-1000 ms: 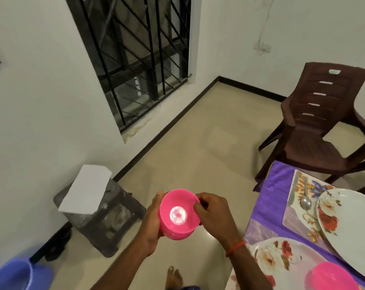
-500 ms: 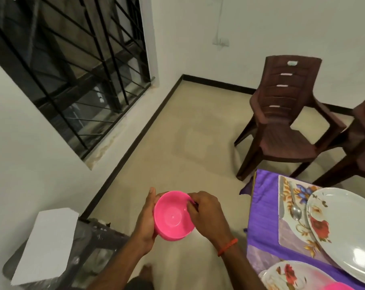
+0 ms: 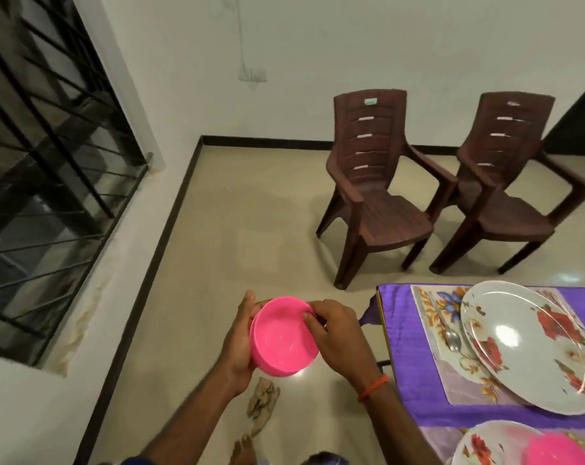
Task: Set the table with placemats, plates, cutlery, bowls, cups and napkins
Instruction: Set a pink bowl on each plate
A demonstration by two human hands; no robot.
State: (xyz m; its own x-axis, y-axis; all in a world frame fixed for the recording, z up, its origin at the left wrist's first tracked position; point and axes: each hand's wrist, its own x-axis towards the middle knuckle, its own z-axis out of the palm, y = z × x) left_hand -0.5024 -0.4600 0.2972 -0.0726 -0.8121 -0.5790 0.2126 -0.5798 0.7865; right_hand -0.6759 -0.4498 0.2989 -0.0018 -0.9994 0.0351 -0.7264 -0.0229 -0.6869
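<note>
A barred window [image 3: 49,162] fills the left side of the frame, set in a white wall, and a pale tiled floor [image 3: 250,229] runs from it across the middle. Two dark brown plastic chairs [image 3: 378,203] [image 3: 505,203] stand side by side in the upper right, close to the back wall. In the lower right is the table, covered with a purple cloth [image 3: 405,357]. On it lies a floral placemat [image 3: 431,310] with a large white plate with red flowers [image 3: 525,344] resting on the mat's right part. At lower centre, over the floor and just left of the table's edge, both hands hold a pink bowl [image 3: 281,337], its opening tilted toward the camera. The left hand [image 3: 239,340] wraps the bowl's left side with the thumb up by the rim; the right hand [image 3: 338,337] pinches the rim on the right with curled fingers. A second flowered plate [image 3: 485,444] shows at the bottom right edge, with another pink bowl [image 3: 559,451] on it, blurred. A crumpled patterned rag [image 3: 262,401] lies on the floor below the held bowl, above a bare foot [image 3: 244,449]. A spoon [image 3: 452,338] lies on the placemat just left of the large plate. An orange thread [image 3: 373,387] circles the right wrist.
</note>
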